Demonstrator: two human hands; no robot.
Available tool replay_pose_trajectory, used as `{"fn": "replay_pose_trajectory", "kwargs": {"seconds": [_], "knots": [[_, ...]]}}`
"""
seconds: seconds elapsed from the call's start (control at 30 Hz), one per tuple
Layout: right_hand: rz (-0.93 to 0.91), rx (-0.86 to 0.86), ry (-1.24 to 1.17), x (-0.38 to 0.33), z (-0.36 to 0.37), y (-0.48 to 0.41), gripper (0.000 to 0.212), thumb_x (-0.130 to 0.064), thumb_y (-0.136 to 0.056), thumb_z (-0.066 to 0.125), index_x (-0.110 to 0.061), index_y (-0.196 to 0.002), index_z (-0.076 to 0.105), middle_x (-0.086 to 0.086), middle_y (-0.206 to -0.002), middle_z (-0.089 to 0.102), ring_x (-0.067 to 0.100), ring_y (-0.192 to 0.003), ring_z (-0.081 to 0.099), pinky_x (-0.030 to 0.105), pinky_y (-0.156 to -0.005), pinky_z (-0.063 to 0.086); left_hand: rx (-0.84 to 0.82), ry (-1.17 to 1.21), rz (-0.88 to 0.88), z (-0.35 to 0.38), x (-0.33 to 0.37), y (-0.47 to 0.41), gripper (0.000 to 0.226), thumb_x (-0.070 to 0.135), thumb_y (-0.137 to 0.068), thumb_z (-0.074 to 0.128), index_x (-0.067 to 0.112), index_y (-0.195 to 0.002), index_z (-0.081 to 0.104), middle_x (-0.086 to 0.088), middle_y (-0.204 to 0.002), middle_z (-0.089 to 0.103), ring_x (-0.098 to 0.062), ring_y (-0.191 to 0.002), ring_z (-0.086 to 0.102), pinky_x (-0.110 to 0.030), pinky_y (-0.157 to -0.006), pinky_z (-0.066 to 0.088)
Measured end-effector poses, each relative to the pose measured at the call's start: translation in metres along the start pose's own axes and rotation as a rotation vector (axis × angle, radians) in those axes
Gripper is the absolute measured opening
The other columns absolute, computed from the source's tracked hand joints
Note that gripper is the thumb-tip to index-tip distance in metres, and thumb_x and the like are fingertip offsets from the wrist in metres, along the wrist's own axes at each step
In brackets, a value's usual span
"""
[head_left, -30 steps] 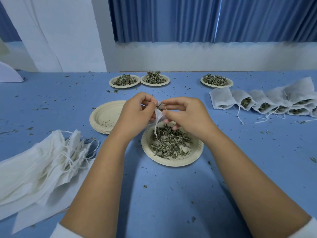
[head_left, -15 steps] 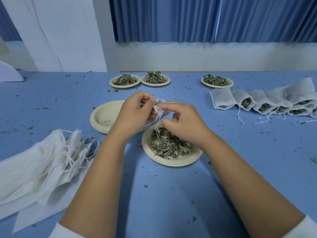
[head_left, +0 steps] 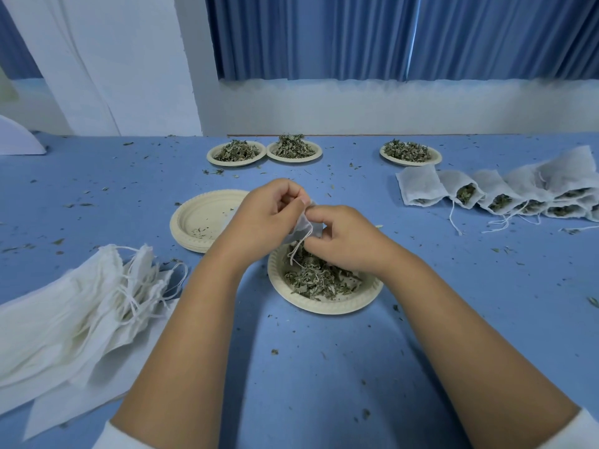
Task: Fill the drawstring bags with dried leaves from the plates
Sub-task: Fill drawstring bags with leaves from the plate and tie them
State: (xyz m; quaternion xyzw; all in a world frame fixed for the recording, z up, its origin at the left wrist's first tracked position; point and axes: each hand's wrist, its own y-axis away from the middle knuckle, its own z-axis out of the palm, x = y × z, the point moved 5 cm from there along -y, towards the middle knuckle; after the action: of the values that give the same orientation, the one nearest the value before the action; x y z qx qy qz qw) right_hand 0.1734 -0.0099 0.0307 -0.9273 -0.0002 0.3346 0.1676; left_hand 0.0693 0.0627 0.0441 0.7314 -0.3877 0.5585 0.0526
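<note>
Both the left hand [head_left: 259, 218] and right hand [head_left: 343, 238] keep a pinching grip on a small drawstring bag [head_left: 303, 226] above the plate [head_left: 324, 306] of dried leaves [head_left: 319, 280].

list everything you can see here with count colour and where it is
table: one, blue, strewn with leaf crumbs
plate with leaves: one, cream, centre, under the hands
far plates of leaves: three, cream, along the back edge
empty plates: one stack, cream, left of centre
filled bags: a row, white, green leaves showing, right side; exact count unclear
empty bags: one pile, white, near left
held bag: one, white, between the hands over the near plate, string hanging
curtain: blue, behind the table
left hand: pinching the bag
right hand: pinching the bag
</note>
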Motion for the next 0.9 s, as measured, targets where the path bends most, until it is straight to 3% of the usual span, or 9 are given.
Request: {"fn": "replay_pose_trajectory", "kwargs": {"seconds": [0.07,0.1,0.17,0.2,0.33,0.5,0.67,0.77,0.9], "knots": [[-0.022,0.007,-0.012,0.0,0.0,0.002,0.029,-0.006,-0.084,0.059,-0.031,-0.068,0.058,-0.026,-0.047,0.048,-0.004,-0.049,0.049,0.013,-0.048,0.032,0.051,0.011,-0.033,-0.002,-0.003,-0.001,0.017,0.013,-0.097,0.055,0.021,-0.084,0.062,0.017,-0.059,0.061,-0.002,-0.053,0.051,-0.014,-0.054,0.043],[-0.028,0.043,-0.025,-0.001,-0.002,0.002,0.022,-0.007,-0.085,0.06,-0.027,-0.084,0.068,-0.03,-0.051,0.052,-0.008,-0.051,0.05,0.01,-0.051,0.034,0.084,0.019,-0.051,-0.004,-0.004,-0.002,0.016,0.014,-0.097,0.055,0.02,-0.084,0.062,0.015,-0.059,0.06,-0.001,-0.053,0.052,-0.014,-0.055,0.044],[-0.023,0.17,-0.085,0.002,-0.007,0.001,0.031,-0.006,-0.086,0.063,-0.021,-0.112,0.07,-0.029,-0.084,0.068,-0.018,-0.053,0.049,0.003,-0.059,0.037,0.131,0.061,-0.085,-0.008,-0.007,-0.003,0.015,0.014,-0.098,0.054,0.019,-0.087,0.061,0.009,-0.062,0.06,-0.002,-0.053,0.054,-0.015,-0.056,0.047],[-0.026,0.22,-0.11,0.003,-0.01,0.001,0.031,-0.008,-0.086,0.065,-0.023,-0.113,0.069,-0.021,-0.098,0.07,-0.018,-0.053,0.05,0.002,-0.061,0.037,0.15,0.087,-0.098,-0.009,-0.008,-0.003,0.014,0.014,-0.099,0.053,0.018,-0.088,0.061,0.008,-0.063,0.061,-0.002,-0.053,0.055,-0.015,-0.056,0.048],[-0.083,0.304,0.06,0.004,-0.018,0.0,0.021,-0.019,-0.082,0.072,-0.036,-0.092,0.066,-0.016,-0.099,0.065,-0.014,-0.067,0.052,0.012,-0.065,0.036,0.226,0.124,-0.133,-0.017,-0.01,-0.003,0.015,0.017,-0.099,0.052,0.018,-0.087,0.061,0.015,-0.051,0.059,0.001,-0.05,0.054,-0.011,-0.052,0.044],[-0.125,0.242,0.137,0.0,-0.008,0.0,0.014,-0.015,-0.083,0.071,-0.025,-0.091,0.069,-0.012,-0.093,0.062,-0.014,-0.068,0.048,0.028,-0.065,0.044,0.19,0.178,-0.147,-0.015,-0.008,-0.003,0.016,0.015,-0.099,0.051,0.014,-0.086,0.06,0.012,-0.05,0.055,-0.003,-0.048,0.05,-0.011,-0.051,0.042],[-0.146,0.279,0.128,0.0,-0.006,0.0,0.018,-0.008,-0.09,0.061,-0.016,-0.099,0.074,-0.008,-0.095,0.069,-0.013,-0.063,0.046,0.026,-0.067,0.041,0.068,0.22,-0.149,-0.005,-0.003,-0.002,0.014,0.01,-0.099,0.051,0.011,-0.088,0.06,0.008,-0.056,0.056,-0.003,-0.05,0.05,-0.014,-0.055,0.045],[-0.101,0.223,0.163,-0.001,-0.004,-0.001,0.023,-0.005,-0.091,0.054,-0.017,-0.098,0.072,-0.015,-0.074,0.054,0.002,-0.06,0.04,0.029,-0.063,0.036,0.004,0.262,-0.145,-0.003,0.0,-0.001,0.016,0.009,-0.099,0.051,0.012,-0.086,0.06,0.012,-0.052,0.057,-0.001,-0.048,0.05,-0.012,-0.053,0.046],[-0.028,0.07,0.08,-0.002,0.0,-0.001,0.033,0.001,-0.087,0.048,-0.025,-0.068,0.056,-0.009,-0.057,0.039,0.004,-0.055,0.041,0.026,-0.055,0.03,-0.045,0.26,-0.145,-0.001,0.0,0.0,0.018,0.006,-0.099,0.05,0.011,-0.084,0.059,0.01,-0.054,0.057,-0.002,-0.048,0.049,-0.013,-0.053,0.046]]}}
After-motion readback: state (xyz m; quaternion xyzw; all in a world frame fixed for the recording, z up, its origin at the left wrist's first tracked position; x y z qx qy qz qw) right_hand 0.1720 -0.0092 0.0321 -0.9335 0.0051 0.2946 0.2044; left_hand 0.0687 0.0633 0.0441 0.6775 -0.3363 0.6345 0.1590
